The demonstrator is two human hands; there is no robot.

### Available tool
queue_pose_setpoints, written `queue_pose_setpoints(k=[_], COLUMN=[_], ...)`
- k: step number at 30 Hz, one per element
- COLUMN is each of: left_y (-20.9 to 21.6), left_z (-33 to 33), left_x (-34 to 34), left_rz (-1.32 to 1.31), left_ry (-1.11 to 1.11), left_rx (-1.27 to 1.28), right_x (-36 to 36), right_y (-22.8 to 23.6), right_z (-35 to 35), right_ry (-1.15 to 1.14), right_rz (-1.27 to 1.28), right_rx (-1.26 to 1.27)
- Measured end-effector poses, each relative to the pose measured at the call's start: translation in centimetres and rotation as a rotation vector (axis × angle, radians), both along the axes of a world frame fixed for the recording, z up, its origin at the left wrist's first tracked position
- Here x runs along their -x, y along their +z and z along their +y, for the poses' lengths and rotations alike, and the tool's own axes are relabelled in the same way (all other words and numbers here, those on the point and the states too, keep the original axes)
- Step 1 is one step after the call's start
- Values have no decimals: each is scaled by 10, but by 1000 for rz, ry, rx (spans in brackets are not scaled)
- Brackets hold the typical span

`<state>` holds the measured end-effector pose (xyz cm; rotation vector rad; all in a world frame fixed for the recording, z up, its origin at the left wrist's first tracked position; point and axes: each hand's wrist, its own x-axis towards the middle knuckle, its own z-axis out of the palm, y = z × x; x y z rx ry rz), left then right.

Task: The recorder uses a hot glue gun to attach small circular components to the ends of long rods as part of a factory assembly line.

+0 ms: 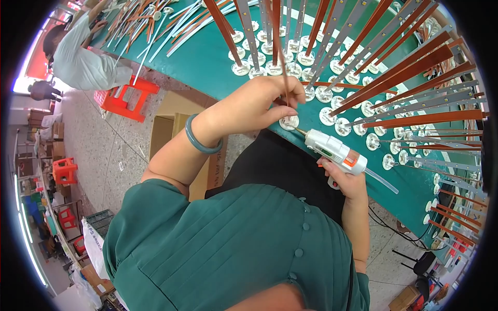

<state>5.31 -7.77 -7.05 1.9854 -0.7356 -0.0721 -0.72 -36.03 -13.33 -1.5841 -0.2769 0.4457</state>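
My left hand is closed round a thin brown strip, gripping it low between thumb and fingers. The strip stands nearly upright over a round white base at the near edge of the green table. In my right hand is a white glue gun with an orange label, its fingers wrapped round the handle. The metal nozzle points left and comes close to the base's rim; whether they touch I cannot tell. A clear glue stick sticks out of the gun's back end.
Many brown and grey LED strips stand on white round bases across the green table. Loose strips lie in a pile at the far left. A cardboard box, a red stool and another person are left of the table.
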Motion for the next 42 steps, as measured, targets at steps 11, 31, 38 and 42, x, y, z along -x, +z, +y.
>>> queue_pose_setpoints(k=[11, 31, 38, 42], left_y=[-18, -30, -28, -29], left_z=[-3, 5, 4, 5], left_x=[13, 17, 17, 19], left_rz=[-152, -216, -205, -202], left_ry=[137, 162, 157, 166], left_rx=[36, 52, 49, 60], right_x=[-5, -15, -14, -12], right_y=[12, 14, 9, 10], right_z=[17, 37, 38, 39], right_ry=[-44, -7, -33, -46], right_rz=[52, -138, -199, -140], right_rx=[59, 307, 265, 255])
